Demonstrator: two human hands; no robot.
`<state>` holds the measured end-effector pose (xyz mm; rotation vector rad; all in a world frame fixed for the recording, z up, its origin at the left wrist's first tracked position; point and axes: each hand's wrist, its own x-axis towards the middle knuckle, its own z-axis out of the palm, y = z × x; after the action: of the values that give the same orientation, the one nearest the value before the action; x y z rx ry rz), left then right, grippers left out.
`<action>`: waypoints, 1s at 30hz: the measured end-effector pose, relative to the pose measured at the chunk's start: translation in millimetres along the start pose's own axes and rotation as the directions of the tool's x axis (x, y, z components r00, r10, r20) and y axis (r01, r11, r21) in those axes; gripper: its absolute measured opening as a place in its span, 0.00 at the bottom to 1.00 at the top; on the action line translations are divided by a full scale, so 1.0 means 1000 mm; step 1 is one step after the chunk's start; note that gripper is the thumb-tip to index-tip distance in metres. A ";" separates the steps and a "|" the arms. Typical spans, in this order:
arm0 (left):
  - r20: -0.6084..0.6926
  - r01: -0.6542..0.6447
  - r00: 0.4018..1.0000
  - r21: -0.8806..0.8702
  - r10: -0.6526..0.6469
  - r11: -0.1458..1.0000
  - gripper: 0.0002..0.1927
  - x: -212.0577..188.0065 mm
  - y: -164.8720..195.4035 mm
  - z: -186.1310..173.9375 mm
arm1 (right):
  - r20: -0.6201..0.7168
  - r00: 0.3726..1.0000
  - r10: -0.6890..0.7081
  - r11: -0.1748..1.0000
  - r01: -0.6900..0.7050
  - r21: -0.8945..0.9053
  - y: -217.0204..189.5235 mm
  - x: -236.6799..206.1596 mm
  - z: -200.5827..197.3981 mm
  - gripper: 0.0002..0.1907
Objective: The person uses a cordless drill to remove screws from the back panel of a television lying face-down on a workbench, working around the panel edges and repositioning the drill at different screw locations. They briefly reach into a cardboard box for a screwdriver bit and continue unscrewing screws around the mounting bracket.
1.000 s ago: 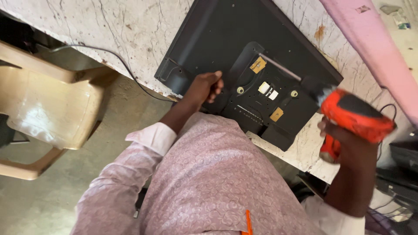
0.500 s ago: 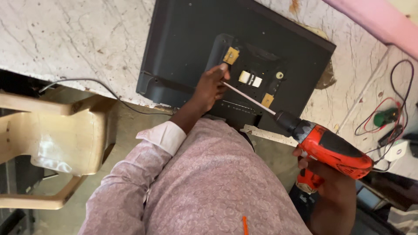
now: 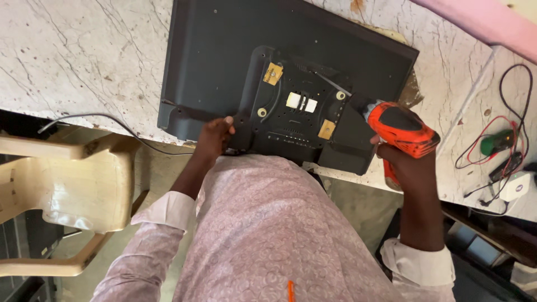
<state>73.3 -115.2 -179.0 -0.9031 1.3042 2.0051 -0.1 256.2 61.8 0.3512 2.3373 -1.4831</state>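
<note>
A black flat-screen television (image 3: 218, 67) lies face down on a white marble table (image 3: 84, 50), its back panel up with small yellow and white stickers. My left hand (image 3: 215, 137) rests on the panel's near edge, fingers curled against it. My right hand (image 3: 405, 162) grips an orange cordless screwdriver (image 3: 400, 131). Its long thin bit (image 3: 330, 83) points up and left over the raised middle of the back panel, tip near the upper part of it.
A beige plastic chair (image 3: 72, 190) stands at the left beside the table, and a grey cable (image 3: 106, 120) hangs off the edge. At the right lie red and black wires (image 3: 492, 145), a green part and a white adapter (image 3: 517, 187). A pink strip crosses the top right.
My left hand has slid from the panel's middle down to its near edge. The screwdriver has moved up over the panel, its bit now aimed at the upper middle.
</note>
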 end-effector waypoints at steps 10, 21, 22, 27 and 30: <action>0.020 -0.019 1.000 -0.060 0.021 0.998 0.19 -0.006 0.001 0.003 | 0.166 0.985 -0.040 0.996 0.053 -0.070 -0.040 0.019 -0.012 0.38; 0.039 0.023 0.999 -0.054 -0.021 0.998 0.19 0.002 -0.004 0.003 | 0.176 0.984 -0.032 0.927 0.095 -0.363 -0.079 0.040 0.016 0.35; 0.031 0.028 0.999 -0.054 -0.027 0.998 0.19 0.002 -0.003 0.003 | 0.161 0.985 -0.062 0.886 0.128 -0.445 -0.084 0.042 0.021 0.33; 0.008 0.058 0.998 -0.022 -0.058 0.998 0.19 0.000 -0.001 0.005 | 0.189 0.979 -0.072 0.777 0.174 -0.605 -0.105 0.044 0.039 0.37; 0.004 0.069 0.998 -0.032 -0.069 0.997 0.20 0.002 -0.003 0.005 | 0.197 0.977 -0.084 0.752 0.192 -0.630 -0.109 0.045 0.042 0.36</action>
<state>73.1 -109.8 -180.8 -0.9464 1.2258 1.9786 -76.6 173.5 115.5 -0.1279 2.5966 -0.6241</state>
